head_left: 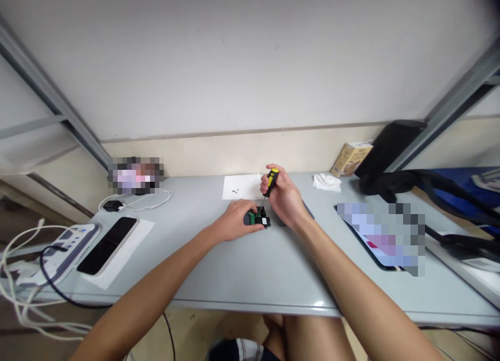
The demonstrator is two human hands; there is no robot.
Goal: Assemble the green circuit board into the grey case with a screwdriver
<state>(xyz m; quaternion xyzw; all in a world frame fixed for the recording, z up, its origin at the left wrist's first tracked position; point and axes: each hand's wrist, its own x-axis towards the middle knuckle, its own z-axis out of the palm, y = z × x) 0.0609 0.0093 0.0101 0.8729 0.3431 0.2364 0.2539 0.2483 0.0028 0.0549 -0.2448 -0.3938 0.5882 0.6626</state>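
My left hand is closed around a small black device with a green circuit board, pressing it down on the grey table. In my right hand is a black and yellow screwdriver, tilted, its shaft pointing down at the board. Where exactly the tip touches is too small to tell. Behind the hands lies a white paper sheet with several tiny dark pieces on it, perhaps screws. A dark flat object lies partly hidden under my right hand and wrist.
To the left are a phone on white paper, a power strip with tangled cables and a black adapter. On the right are a tablet-like screen, a crumpled tissue, a yellow carton and a black cylinder.
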